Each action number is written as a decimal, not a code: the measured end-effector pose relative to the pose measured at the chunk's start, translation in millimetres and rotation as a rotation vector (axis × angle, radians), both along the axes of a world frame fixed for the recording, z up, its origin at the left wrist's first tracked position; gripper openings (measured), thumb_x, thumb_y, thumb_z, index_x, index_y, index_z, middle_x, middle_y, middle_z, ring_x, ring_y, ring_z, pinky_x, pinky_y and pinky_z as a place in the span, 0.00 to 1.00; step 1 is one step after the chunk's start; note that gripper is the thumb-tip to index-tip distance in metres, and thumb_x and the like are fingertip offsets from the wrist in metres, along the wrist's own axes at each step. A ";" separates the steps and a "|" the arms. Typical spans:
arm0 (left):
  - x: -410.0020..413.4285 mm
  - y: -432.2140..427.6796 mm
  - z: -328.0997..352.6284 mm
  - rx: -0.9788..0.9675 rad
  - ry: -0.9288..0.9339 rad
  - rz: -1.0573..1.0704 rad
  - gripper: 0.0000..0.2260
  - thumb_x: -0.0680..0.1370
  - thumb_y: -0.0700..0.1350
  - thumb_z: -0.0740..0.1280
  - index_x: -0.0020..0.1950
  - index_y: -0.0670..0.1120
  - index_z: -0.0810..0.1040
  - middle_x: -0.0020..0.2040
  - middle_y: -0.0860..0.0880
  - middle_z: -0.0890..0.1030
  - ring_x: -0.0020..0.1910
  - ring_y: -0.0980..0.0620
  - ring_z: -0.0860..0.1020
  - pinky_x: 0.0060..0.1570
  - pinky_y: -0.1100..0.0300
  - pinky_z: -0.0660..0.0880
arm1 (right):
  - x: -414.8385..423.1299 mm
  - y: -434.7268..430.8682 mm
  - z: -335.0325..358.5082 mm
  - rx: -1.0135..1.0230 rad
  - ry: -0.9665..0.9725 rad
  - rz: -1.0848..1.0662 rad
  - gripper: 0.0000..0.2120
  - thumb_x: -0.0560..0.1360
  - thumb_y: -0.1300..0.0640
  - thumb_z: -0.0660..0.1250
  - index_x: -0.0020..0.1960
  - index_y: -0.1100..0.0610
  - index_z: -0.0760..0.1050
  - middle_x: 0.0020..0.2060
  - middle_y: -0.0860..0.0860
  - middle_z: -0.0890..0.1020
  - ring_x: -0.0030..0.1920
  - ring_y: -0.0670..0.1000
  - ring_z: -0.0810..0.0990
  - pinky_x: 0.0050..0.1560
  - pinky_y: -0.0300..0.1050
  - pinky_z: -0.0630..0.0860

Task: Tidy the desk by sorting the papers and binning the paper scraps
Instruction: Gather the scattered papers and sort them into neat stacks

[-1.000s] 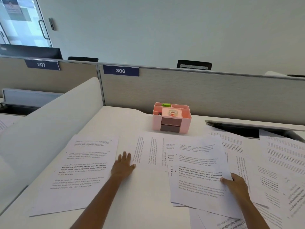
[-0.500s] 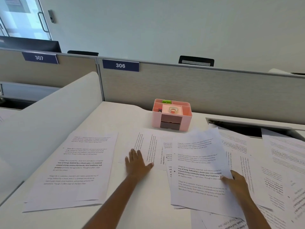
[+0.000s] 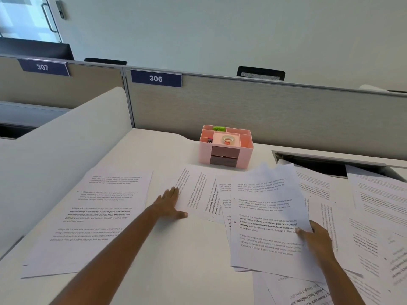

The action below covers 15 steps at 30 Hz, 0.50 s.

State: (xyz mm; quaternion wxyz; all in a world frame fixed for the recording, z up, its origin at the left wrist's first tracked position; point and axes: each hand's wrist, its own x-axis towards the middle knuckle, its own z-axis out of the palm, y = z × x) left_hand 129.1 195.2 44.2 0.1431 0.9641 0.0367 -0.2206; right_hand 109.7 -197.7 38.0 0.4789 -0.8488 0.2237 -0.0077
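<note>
Papers (image 3: pixel 374 205) are lying scattered over the bench (image 3: pixel 176 260) from 12 round to 5 o'clock, overlapping at odd angles. One squared stack (image 3: pixel 92 216) is sitting apart at 9 o'clock. A pink organiser (image 3: pixel 224 148) is standing at 12 o'clock. No scraps or bin are showing.

Near centre, the left hand (image 3: pixel 169 202) is lying flat on the bench, fingers straight and together, thumb out, fingertips touching the edge of a sideways sheet (image 3: pixel 198 194).

At 4 o'clock, the right hand (image 3: pixel 317 238) is pinching a sheaf (image 3: pixel 268 216) by its right edge, thumb on top; the fingers beneath are hidden. The sheaf's far end is lifting and curling off the sheets under it.

Handling, as a judgement: the sheets are looking light, limp and slick against one another. A sheaf held by one edge is likely sagging and fanning, so a loose pinch is risking slippage, while a hard one is risking creases. Taking hold mid-way along a long edge, thumb above and fingers below, or at opposite edges with both hands, seems safest. A single flat sheet is offering no lip, so dragging it under flat fingers until an edge lifts looks easier than picking at it.
</note>
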 end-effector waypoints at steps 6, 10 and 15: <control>-4.7 -23.5 -4.3 0.056 -0.273 0.321 0.35 0.74 0.64 0.61 0.73 0.44 0.58 0.72 0.37 0.57 0.74 0.41 0.56 0.72 0.49 0.56 | -2.3 2.7 0.9 -0.083 0.026 0.039 0.20 0.76 0.59 0.64 0.67 0.63 0.68 0.66 0.60 0.73 0.66 0.61 0.70 0.67 0.59 0.66; -3.2 -32.7 7.0 0.174 -0.205 0.523 0.43 0.66 0.70 0.66 0.69 0.43 0.60 0.69 0.36 0.61 0.69 0.40 0.63 0.65 0.52 0.65 | -2.7 1.6 3.3 -0.088 0.040 0.061 0.18 0.76 0.59 0.64 0.64 0.62 0.70 0.63 0.60 0.75 0.63 0.62 0.72 0.65 0.58 0.68; 4.8 -25.7 19.7 0.194 -0.166 0.552 0.46 0.64 0.70 0.69 0.69 0.41 0.59 0.69 0.36 0.62 0.68 0.41 0.64 0.65 0.52 0.64 | -4.1 3.2 3.1 -0.115 0.041 0.070 0.20 0.77 0.59 0.63 0.67 0.62 0.68 0.66 0.59 0.73 0.66 0.61 0.70 0.67 0.59 0.66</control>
